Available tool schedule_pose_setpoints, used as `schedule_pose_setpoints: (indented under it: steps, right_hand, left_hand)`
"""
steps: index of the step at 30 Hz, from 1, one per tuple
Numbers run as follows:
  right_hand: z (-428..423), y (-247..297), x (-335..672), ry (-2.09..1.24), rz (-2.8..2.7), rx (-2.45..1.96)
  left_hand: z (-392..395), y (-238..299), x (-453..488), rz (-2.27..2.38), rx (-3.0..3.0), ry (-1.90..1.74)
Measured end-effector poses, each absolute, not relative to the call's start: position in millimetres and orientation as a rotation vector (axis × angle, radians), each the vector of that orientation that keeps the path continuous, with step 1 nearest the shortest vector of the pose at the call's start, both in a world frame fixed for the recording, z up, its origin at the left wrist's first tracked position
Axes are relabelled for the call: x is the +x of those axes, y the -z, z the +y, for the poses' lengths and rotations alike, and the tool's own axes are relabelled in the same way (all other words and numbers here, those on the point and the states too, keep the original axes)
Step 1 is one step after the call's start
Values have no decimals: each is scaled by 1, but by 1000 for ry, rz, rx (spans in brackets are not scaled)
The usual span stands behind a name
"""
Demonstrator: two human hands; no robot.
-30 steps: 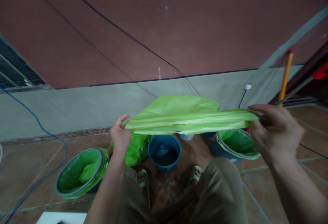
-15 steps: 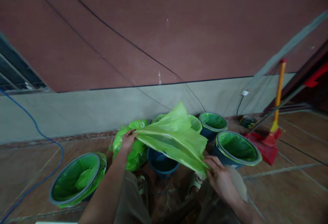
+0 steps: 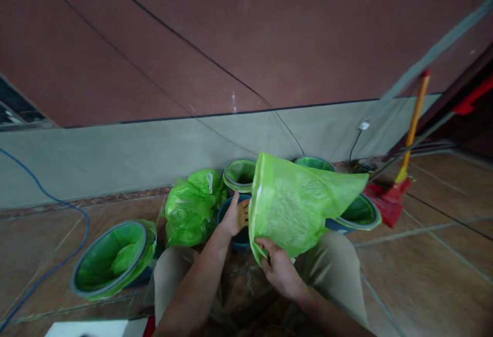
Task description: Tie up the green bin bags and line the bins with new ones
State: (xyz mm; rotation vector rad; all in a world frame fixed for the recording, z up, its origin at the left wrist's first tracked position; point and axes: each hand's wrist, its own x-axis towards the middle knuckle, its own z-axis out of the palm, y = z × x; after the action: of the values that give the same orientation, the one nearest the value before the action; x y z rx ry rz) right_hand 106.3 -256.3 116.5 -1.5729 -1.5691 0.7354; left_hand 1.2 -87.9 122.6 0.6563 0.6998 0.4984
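Observation:
A light green plastic bag (image 3: 296, 203) hangs sideways in front of me, its mouth facing left and its closed end pointing right. My right hand (image 3: 279, 267) is closed on the lower edge of the bag's mouth. Beside that mouth is my left hand (image 3: 235, 216), open, with fingers stretched toward the bag; whether they touch it I cannot tell. Below my hands stands a dark blue bucket (image 3: 223, 211) without a liner, partly hidden by my left hand and the bag.
A bundle of green bags (image 3: 192, 208) lies left of the bucket. Lined bins stand around: a left bin (image 3: 77, 288), a back bin (image 3: 239, 162), and a right bin (image 3: 375, 218) partly behind the bag. A red dustpan (image 3: 387, 203) and a blue cable (image 3: 42, 188) are on the floor.
My left hand has let go of the bag's edge and moved right. The bag, stretched between both hands before, has swung round with its mouth to the left. My right hand has moved left.

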Motion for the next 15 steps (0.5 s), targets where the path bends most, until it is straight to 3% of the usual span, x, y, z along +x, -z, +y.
schedule_pose_setpoints:
  steps: [8, 15]
  right_hand:
    - [-241, -117, 89, -803, -1632, -1571]
    - [-266, -153, 117, -798, -1608, -1519]
  left_hand:
    - [-86, -183, 27, 599, 1005, -437]
    - [-79, -195, 19, 797, 1052, -739]
